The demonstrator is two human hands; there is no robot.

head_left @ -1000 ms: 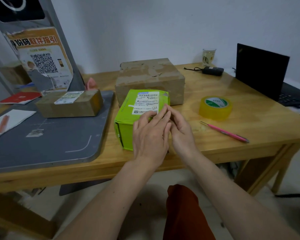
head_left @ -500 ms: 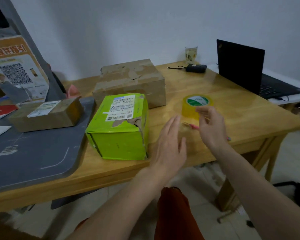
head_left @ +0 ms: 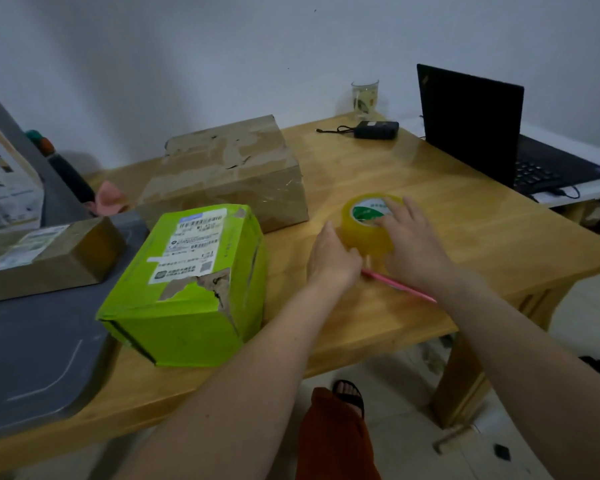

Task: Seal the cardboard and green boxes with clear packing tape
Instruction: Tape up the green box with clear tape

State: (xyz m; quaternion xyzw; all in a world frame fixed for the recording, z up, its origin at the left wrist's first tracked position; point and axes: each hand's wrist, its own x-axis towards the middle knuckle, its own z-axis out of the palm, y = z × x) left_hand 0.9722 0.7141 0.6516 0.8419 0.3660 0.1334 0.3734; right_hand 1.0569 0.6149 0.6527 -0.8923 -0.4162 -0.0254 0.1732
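Wooden table (head_left: 447, 216) is carrying the tape roll (head_left: 368, 233), right of the green box (head_left: 187, 306) and cardboard box (head_left: 229, 174). Your right hand (head_left: 413, 240) is resting over the roll, fingers spread; your left hand (head_left: 333, 258) is touching its side, fingers straight. A pink pen (head_left: 400, 287) is lying beneath your wrists.

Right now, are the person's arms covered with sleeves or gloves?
No. Both forearms are bare right up to the picture's edge, with no sleeves showing. The left hand and right hand wear no gloves, and no rings or watch can be seen.
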